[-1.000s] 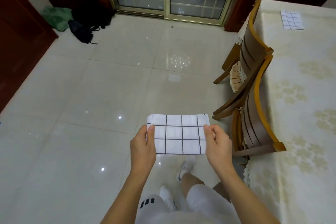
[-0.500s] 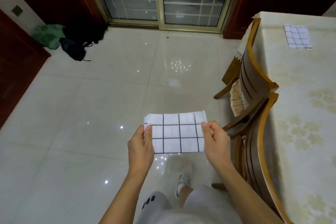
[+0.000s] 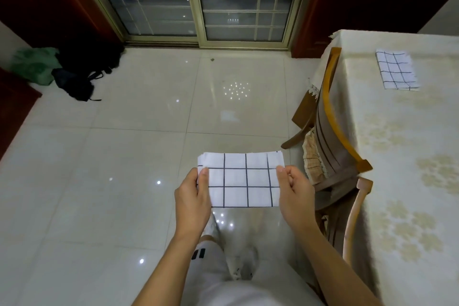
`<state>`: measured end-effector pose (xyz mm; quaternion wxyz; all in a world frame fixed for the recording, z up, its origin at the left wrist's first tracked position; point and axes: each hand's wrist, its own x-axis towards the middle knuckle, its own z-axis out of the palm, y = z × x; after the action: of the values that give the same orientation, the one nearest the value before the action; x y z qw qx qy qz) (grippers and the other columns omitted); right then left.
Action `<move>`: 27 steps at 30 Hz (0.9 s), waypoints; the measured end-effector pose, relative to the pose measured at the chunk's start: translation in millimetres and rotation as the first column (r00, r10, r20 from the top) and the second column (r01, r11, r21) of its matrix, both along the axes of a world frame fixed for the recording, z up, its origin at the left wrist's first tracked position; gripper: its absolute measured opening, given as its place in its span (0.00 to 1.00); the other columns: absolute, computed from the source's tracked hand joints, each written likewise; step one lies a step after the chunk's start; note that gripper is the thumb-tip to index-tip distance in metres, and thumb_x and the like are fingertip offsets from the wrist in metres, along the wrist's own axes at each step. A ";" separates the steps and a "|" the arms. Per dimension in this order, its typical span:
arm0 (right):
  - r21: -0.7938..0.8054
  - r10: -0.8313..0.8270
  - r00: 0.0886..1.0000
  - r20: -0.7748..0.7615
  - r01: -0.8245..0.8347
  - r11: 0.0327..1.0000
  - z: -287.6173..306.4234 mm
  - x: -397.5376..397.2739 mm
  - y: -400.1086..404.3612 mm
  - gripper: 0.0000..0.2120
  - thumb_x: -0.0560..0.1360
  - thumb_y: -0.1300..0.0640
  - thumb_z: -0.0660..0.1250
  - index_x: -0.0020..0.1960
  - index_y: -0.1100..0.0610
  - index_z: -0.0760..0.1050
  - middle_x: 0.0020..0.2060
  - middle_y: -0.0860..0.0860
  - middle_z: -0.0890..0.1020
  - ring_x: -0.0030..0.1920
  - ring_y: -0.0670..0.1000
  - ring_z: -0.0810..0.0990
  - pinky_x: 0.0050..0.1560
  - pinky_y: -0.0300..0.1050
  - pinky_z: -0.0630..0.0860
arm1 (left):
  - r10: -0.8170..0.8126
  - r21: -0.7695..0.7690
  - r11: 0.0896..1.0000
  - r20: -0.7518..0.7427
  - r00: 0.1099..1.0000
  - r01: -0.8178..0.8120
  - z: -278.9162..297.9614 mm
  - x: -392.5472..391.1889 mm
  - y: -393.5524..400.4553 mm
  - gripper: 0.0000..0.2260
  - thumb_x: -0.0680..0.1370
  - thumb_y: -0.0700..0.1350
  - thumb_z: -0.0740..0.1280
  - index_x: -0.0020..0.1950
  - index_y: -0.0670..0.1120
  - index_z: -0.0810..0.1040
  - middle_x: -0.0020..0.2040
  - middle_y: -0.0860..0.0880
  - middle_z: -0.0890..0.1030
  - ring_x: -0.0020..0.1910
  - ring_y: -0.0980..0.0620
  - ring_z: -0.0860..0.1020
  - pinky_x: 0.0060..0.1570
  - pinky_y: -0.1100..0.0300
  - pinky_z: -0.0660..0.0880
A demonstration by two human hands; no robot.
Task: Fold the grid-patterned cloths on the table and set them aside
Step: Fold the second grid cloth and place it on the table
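A folded white cloth with a dark grid (image 3: pixel 242 180) hangs flat in the air over the tiled floor, in front of me. My left hand (image 3: pixel 192 194) pinches its left edge with the thumb on top. My right hand (image 3: pixel 295 192) pinches its right edge the same way. A second folded grid cloth (image 3: pixel 396 69) lies on the table (image 3: pixel 402 156) at the far right, well away from both hands.
The table carries a cream floral tablecloth. Two wooden chairs (image 3: pixel 330 131) stand tucked against its left side, close to my right arm. Dark bags (image 3: pixel 82 74) and a green bundle lie by the glass sliding door (image 3: pixel 198 0) at the back left.
The view has tilted up and I have stepped forward, so the table and the far cloth appear lower and nearer. Both hands keep the same hold on the folded cloth.
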<state>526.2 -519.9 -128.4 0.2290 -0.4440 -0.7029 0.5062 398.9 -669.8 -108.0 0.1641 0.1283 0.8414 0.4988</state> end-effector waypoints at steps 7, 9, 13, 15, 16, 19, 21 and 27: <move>0.013 -0.053 0.999 0.012 0.053 0.999 -2.6 -53.1 49.3 0.18 0.82 0.55 0.61 0.34 0.54 0.66 0.26 0.47 0.66 0.28 0.43 0.66 0.30 0.33 0.65 | -0.084 -0.001 0.996 0.006 0.996 0.084 -11.4 -65.3 56.8 0.18 0.84 0.51 0.58 0.38 0.42 0.71 0.30 0.48 0.71 0.30 0.57 0.66 0.30 0.61 0.65; 0.034 -0.070 0.997 0.025 0.069 0.997 -1.4 -75.5 65.3 0.18 0.82 0.55 0.61 0.35 0.58 0.67 0.27 0.50 0.67 0.28 0.43 0.67 0.30 0.32 0.65 | -0.107 0.005 0.994 0.005 0.994 0.107 -10.8 -91.1 76.0 0.18 0.84 0.50 0.59 0.37 0.42 0.70 0.30 0.51 0.70 0.29 0.58 0.65 0.30 0.62 0.64; 0.061 -0.112 0.992 0.062 0.109 0.992 1.2 -121.9 97.7 0.18 0.83 0.52 0.60 0.36 0.60 0.68 0.28 0.56 0.69 0.29 0.45 0.66 0.30 0.38 0.63 | -0.149 0.005 0.989 0.014 0.989 0.149 -9.5 -147.8 118.2 0.18 0.84 0.49 0.59 0.35 0.44 0.67 0.29 0.53 0.67 0.28 0.58 0.64 0.28 0.65 0.61; 0.059 -0.148 0.986 0.080 0.143 0.988 4.7 -145.6 114.3 0.19 0.82 0.51 0.60 0.36 0.58 0.67 0.28 0.55 0.69 0.29 0.45 0.65 0.30 0.41 0.63 | -0.181 0.015 0.983 0.015 0.983 0.181 -7.6 -175.8 138.9 0.18 0.84 0.49 0.60 0.34 0.45 0.65 0.28 0.54 0.65 0.28 0.57 0.62 0.28 0.65 0.61; 0.054 -0.165 0.983 0.078 0.162 0.985 7.0 -158.1 122.1 0.19 0.82 0.51 0.60 0.35 0.57 0.66 0.28 0.55 0.68 0.30 0.45 0.65 0.30 0.41 0.63 | -0.200 0.020 0.980 0.012 0.980 0.200 -6.0 -189.9 148.9 0.19 0.84 0.48 0.59 0.34 0.46 0.64 0.28 0.55 0.64 0.28 0.57 0.62 0.29 0.65 0.60; 0.063 -0.211 0.976 0.054 0.207 0.976 11.9 -193.4 143.8 0.19 0.82 0.52 0.61 0.35 0.59 0.66 0.28 0.54 0.68 0.29 0.45 0.65 0.30 0.39 0.63 | -0.253 0.027 0.967 -0.002 0.968 0.253 -3.1 -231.2 177.9 0.19 0.84 0.49 0.59 0.34 0.46 0.62 0.28 0.54 0.63 0.29 0.57 0.61 0.29 0.64 0.59; 0.065 -0.236 0.971 0.042 0.233 0.970 13.7 -213.5 156.7 0.19 0.83 0.53 0.61 0.36 0.62 0.66 0.28 0.54 0.68 0.30 0.45 0.64 0.30 0.39 0.63 | -0.275 0.030 0.961 -0.012 0.961 0.275 -1.0 -254.9 196.2 0.19 0.84 0.49 0.59 0.34 0.46 0.61 0.29 0.54 0.62 0.29 0.56 0.60 0.29 0.64 0.58; 0.050 -0.303 0.951 0.056 0.300 0.952 12.9 -244.3 186.1 0.20 0.83 0.51 0.60 0.37 0.62 0.65 0.27 0.52 0.67 0.29 0.45 0.63 0.30 0.41 0.62 | -0.340 0.037 0.940 0.000 0.940 0.340 0.3 -293.6 239.7 0.19 0.84 0.48 0.60 0.34 0.46 0.61 0.27 0.56 0.61 0.29 0.57 0.60 0.28 0.64 0.58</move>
<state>281.9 -333.8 -115.5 0.2906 -0.5570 -0.6440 0.4365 105.3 -430.1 -107.7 0.2478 0.2730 0.7970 0.4785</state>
